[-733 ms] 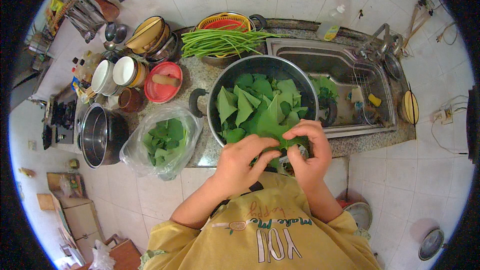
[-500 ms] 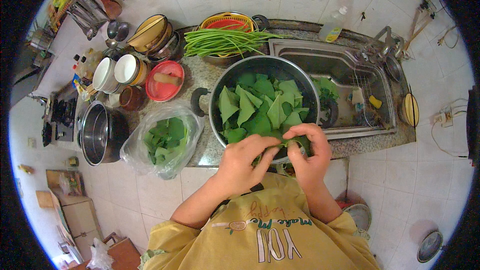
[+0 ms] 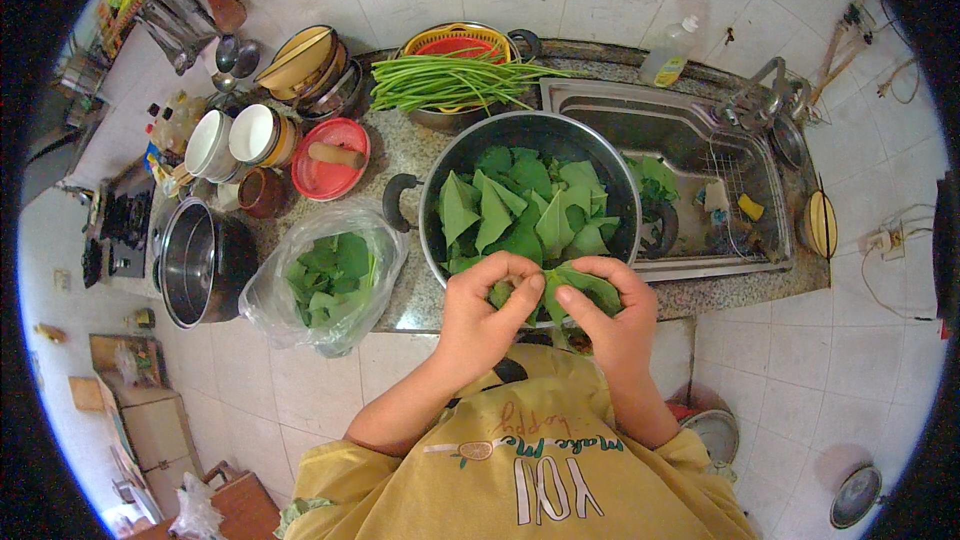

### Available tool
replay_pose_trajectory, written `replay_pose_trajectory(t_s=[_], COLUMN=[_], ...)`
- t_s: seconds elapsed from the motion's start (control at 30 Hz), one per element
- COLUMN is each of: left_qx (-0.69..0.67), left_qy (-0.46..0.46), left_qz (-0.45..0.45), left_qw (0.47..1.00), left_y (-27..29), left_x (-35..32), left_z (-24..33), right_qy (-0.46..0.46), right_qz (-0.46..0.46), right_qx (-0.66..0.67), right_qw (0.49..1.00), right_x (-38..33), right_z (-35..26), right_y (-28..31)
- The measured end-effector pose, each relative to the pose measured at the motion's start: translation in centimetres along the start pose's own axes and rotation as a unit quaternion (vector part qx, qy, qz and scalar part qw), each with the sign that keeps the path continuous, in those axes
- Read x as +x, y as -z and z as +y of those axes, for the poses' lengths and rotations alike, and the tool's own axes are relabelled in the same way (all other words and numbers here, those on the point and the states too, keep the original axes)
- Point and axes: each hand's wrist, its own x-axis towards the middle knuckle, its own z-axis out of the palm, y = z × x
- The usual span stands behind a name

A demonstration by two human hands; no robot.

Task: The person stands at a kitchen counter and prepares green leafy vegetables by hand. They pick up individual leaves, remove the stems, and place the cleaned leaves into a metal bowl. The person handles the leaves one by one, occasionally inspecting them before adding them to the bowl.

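Just above the near rim of a large dark pot (image 3: 425, 225), my two hands work on a leafy green sprig (image 3: 592, 288). My left hand (image 3: 488, 312) pinches it between thumb and forefinger. Close beside it, my right hand (image 3: 617, 318) has its thumb pressed on a leaf, with the other fingers curled behind. Loose green leaves (image 3: 528, 205) fill the pot, some folded and standing up. To the left, a clear plastic bag (image 3: 268, 292) lies open on the counter edge with more leaves (image 3: 333, 275) inside. Parts of the sprig are hidden by my fingers.
Behind the pot, long green stems (image 3: 455, 80) lie across a yellow basket (image 3: 458, 37). A steel sink (image 3: 590, 95) is on the right, holding greens and a wire rack. Left stand an empty deep pot (image 3: 205, 275), stacked bowls (image 3: 255, 135) and a red plate (image 3: 335, 185).
My hands have drawn slightly nearer together. The leaves between them now show more openly, spread under my right thumb. The pot and bag stay in place.
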Motion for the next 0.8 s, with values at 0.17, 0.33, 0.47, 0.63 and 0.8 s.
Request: replay_pose_trajectory(t_s=[0.17, 0.33, 0.47, 0.63, 0.8], left_qx=[-0.419, -0.418, -0.335, -0.198, 0.089], left_qy=[0.279, 0.25, 0.219, 0.151, -0.072], left_qz=[-0.011, -0.007, -0.03, -0.124, -0.197], left_qw=[0.864, 0.873, 0.916, 0.961, 0.974], left_y=[0.1, 0.1, 0.6, 1.9, 2.1], left_x=[0.3, 0.6, 0.9, 1.7, 2.4], left_z=[0.2, -0.5, -0.5, -0.9, -0.5], right_qy=[-0.043, -0.03, -0.041, -0.016, 0.015], right_qz=[0.015, 0.011, -0.013, -0.034, -0.083], right_qx=[0.066, 0.091, 0.081, 0.016, -0.055], right_qw=[0.997, 0.995, 0.996, 0.999, 0.995], right_x=[-0.2, 0.1, 0.3, 0.4, 0.7], right_z=[-0.2, 0.5, -0.1, -0.2, -0.4], right_y=[-0.7, -1.0, -0.9, -0.4, 0.3])
